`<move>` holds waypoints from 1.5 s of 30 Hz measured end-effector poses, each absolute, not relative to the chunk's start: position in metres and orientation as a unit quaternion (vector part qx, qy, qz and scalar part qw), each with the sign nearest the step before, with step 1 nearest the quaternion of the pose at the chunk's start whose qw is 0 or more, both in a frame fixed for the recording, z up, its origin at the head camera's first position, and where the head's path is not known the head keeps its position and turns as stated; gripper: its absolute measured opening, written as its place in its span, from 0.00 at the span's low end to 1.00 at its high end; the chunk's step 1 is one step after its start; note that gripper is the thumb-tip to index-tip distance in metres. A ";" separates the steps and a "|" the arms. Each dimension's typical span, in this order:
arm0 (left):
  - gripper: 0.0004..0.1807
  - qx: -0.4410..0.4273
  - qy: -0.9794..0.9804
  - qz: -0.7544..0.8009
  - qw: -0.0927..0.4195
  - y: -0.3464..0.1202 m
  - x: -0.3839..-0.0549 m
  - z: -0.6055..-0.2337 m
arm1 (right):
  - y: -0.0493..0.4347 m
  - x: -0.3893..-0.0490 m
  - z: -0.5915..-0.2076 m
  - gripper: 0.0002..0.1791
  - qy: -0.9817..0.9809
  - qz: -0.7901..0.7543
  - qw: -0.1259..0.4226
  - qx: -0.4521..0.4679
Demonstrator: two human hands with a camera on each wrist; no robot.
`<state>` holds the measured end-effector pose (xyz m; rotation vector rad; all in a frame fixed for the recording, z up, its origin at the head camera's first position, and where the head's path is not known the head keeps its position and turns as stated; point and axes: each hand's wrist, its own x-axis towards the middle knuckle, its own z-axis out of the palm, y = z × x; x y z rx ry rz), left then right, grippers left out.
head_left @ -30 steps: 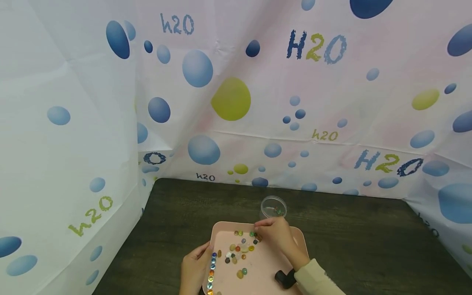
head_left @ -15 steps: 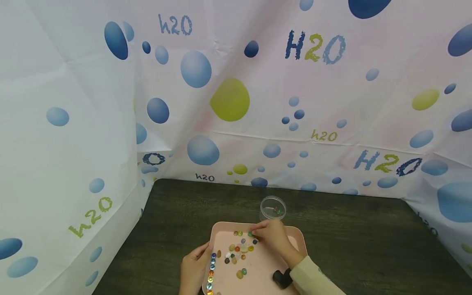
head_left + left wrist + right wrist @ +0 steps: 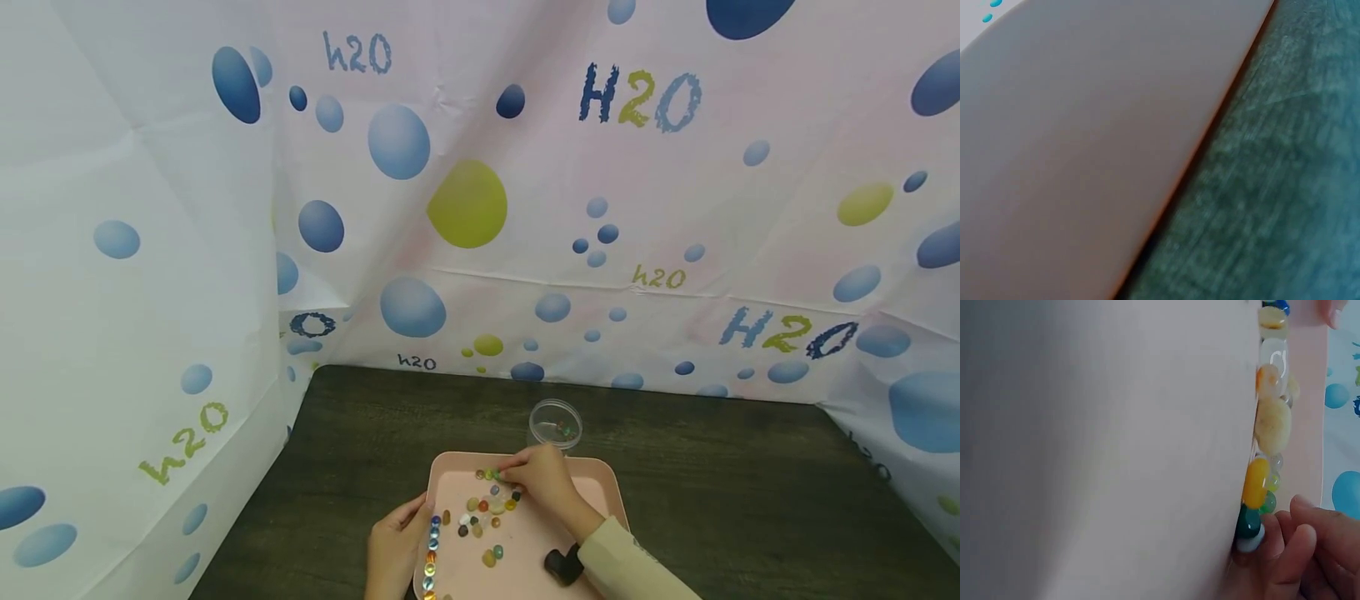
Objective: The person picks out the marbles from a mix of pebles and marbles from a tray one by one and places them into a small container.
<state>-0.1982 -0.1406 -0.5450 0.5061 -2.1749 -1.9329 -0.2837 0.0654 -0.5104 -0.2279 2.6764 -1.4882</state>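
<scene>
My right hand (image 3: 551, 485) reaches over the far part of a pink tray (image 3: 600, 473). Its bent fingertips are at a green marble (image 3: 497, 474), beside a yellow-green marble (image 3: 489, 474) and a brownish one (image 3: 480, 474). In the right wrist view the green marble (image 3: 1269, 502) shows just beyond the fingers (image 3: 1300, 540); the contact is partly hidden. My left hand (image 3: 393, 542) holds the tray's left rim, thumb at the edge. Along that side runs a row of shiny blue, orange and yellow marbles (image 3: 430, 557).
Polished stones (image 3: 497, 505) lie scattered mid-tray, with a tan and a green one (image 3: 489, 558) nearer. Behind the tray stands a clear round container (image 3: 556, 423) with a few small pieces inside. A black device (image 3: 562, 567) sits by the right sleeve. The table (image 3: 712, 500) is dark wood.
My right hand has moved left along the tray's far side, and the green marble has shifted left with it, up to the yellow-green one. The left hand stays at the rim.
</scene>
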 end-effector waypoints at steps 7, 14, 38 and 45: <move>0.19 0.175 -0.740 -0.642 0.097 -0.141 -0.198 -0.545 | 0.065 -0.282 -0.513 0.04 0.868 -0.488 0.039 -0.087; 0.20 0.169 -0.736 -0.648 0.095 -0.141 -0.198 -0.545 | 0.063 -0.283 -0.511 0.03 0.872 -0.475 0.026 -0.115; 0.21 0.165 -0.744 -0.641 0.094 -0.141 -0.197 -0.544 | 0.048 -0.283 -0.515 0.04 0.891 -0.432 0.001 -0.141; 0.20 0.168 -0.747 -0.636 0.091 -0.142 -0.196 -0.543 | 0.044 -0.280 -0.513 0.02 0.902 -0.410 -0.018 -0.136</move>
